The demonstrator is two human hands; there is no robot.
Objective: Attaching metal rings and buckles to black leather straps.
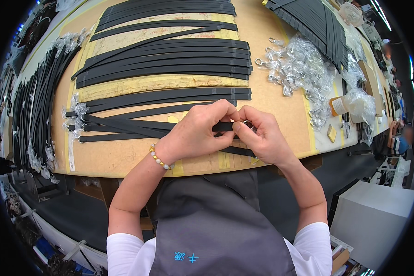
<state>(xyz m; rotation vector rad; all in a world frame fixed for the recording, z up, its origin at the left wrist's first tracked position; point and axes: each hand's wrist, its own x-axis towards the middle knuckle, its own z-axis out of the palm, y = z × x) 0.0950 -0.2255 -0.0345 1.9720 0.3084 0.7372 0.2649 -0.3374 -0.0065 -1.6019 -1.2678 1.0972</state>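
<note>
Close together over the table's near edge, both hands work on a black strap (223,127). My left hand (200,129), closed, grips the strap between thumb and fingers. The thumb and forefinger of my right hand (262,135) pinch a silvery metal ring (248,124) at the strap's end; fingertips partly hide this ring. Under and left of my hands lie several loose black straps (124,123), their left ends fitted with plastic-wrapped metal clasps (79,112). Farther off, a row of flat black straps (165,57) lies side by side.
At right, a heap of plastic-wrapped metal clasps (296,66) sits below a stack of black straps (310,27). A bottle with an orange label (338,106) and a yellow block (331,133) are near the right edge. Finished-looking straps (39,101) hang over the left side.
</note>
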